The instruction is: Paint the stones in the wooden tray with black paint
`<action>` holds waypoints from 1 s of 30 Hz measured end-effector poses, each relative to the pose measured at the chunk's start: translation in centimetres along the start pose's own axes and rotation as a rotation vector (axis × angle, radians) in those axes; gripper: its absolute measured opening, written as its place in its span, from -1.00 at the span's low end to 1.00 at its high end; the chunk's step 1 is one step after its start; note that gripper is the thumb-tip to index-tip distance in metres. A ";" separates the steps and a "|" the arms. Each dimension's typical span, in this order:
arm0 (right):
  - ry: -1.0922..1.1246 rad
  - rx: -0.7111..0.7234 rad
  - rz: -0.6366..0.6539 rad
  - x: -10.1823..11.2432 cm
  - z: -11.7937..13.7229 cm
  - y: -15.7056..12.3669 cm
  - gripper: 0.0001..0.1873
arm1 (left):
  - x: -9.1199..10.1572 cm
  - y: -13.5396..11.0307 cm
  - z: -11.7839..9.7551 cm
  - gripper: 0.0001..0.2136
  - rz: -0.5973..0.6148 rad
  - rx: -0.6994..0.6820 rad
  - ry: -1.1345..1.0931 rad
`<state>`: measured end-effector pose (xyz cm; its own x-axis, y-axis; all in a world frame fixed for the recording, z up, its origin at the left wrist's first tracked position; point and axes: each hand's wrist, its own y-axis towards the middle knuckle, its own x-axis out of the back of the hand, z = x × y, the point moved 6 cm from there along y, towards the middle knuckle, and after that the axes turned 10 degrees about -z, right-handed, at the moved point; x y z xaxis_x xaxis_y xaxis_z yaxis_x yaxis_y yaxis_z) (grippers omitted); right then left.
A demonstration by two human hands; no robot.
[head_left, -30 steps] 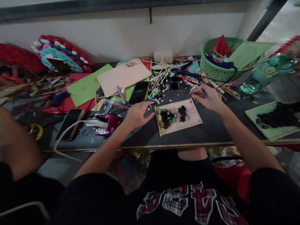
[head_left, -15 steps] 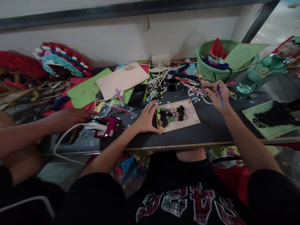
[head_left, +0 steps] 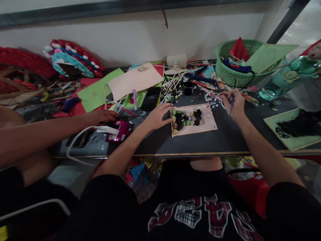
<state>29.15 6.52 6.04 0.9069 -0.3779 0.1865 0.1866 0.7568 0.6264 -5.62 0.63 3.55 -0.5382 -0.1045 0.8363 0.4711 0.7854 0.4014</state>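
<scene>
My left hand (head_left: 157,117) is open, its fingers stretched over the upper left edge of a small wood-edged board (head_left: 192,130). Whether the fingertips touch the board I cannot tell. Rows of painted pebbles (head_left: 186,117) in green, black and pink cover the board's left and middle parts; a pale drawn shape shows at its right. To the right of the board, my right hand (head_left: 235,105) is closed around a thin blue paintbrush (head_left: 232,103), its handle slanting down and its tip too small to make out. A black pot (head_left: 188,88) stands behind the board.
At left a co-worker's hand (head_left: 106,115) is near a magenta power strip (head_left: 117,131) with a white plug and cable. Coloured paper (head_left: 136,80), a phone (head_left: 150,98), sticks and scraps lie behind. A green basket (head_left: 228,75), a bottle (head_left: 273,83) and a green board (head_left: 288,144) stand or lie at right.
My left thumb has left the board's lower left corner, and the hand is now higher by the upper left edge. My right hand still holds the paintbrush. The view has shifted slightly.
</scene>
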 end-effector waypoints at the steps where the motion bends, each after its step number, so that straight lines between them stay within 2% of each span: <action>1: 0.003 0.000 -0.020 0.1 -0.3 0.0 -0.59 | 0.2 0.4 0.4 -0.48 -0.024 0.009 0.021; 6: -0.040 0.059 -0.062 0.5 -1.0 -0.5 -0.67 | 1.6 1.9 2.9 -0.62 -0.151 0.135 0.145; 10: -0.062 0.075 -0.078 0.4 -1.6 -1.0 -0.71 | 1.9 2.7 4.2 -0.68 -0.177 0.224 0.184; 15: -0.125 0.173 -0.175 0.5 -1.9 -1.6 -0.79 | 1.1 3.8 3.5 -0.74 -0.194 0.271 0.207; 20: -0.200 0.273 -0.199 0.9 -1.9 -1.8 -0.82 | 0.7 4.7 3.4 -0.77 -0.228 0.345 0.238; 26: -0.206 0.373 -0.358 2.1 -1.9 -1.9 -0.76 | 3.5 5.0 6.0 -0.76 -0.282 0.506 0.331; 30: -0.196 0.369 -0.548 5.5 -3.0 -0.3 -0.58 | 5.3 5.3 7.5 -0.73 -0.301 0.576 0.366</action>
<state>35.16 5.80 4.63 0.6271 -0.7698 -0.1192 0.4263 0.2110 0.8796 -11.23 8.81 7.31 -0.2718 -0.4834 0.8321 -0.1548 0.8754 0.4580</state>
